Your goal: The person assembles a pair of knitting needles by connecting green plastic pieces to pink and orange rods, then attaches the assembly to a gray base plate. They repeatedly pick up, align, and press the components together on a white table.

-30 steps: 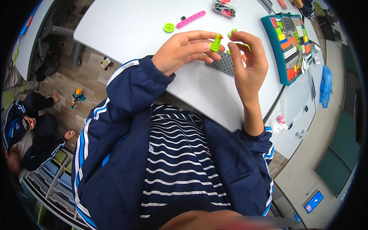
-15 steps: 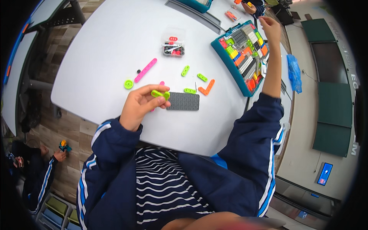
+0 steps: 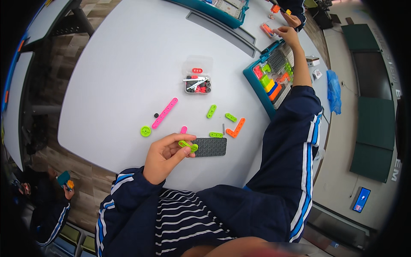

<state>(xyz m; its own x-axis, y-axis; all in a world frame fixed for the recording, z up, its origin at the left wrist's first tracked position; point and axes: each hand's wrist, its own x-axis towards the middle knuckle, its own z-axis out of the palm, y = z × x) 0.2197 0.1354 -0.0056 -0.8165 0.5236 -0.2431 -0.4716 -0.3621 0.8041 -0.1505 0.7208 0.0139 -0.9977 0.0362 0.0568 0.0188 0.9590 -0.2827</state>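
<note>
In my left hand, a lime-green beam piece is pinched between thumb and fingers, above the left end of a dark grey plate. Across the teal-edged case stretches my right arm. My right hand has its fingertips drawn together beside a small clear box of orange parts; whether they hold anything is hard to see. Near the plate lie green beams, a grey pin, an orange angled beam and a short pink piece.
A clear box of pins and wheels stands mid-table. To its lower left lie a long pink beam, a black part and a green wheel. Another teal case is at the back. Another person's hand is at the far right.
The view has shifted, so the table things appear lower. My right hand has moved closer to the small box of orange parts. My left hand still holds the green piece.
</note>
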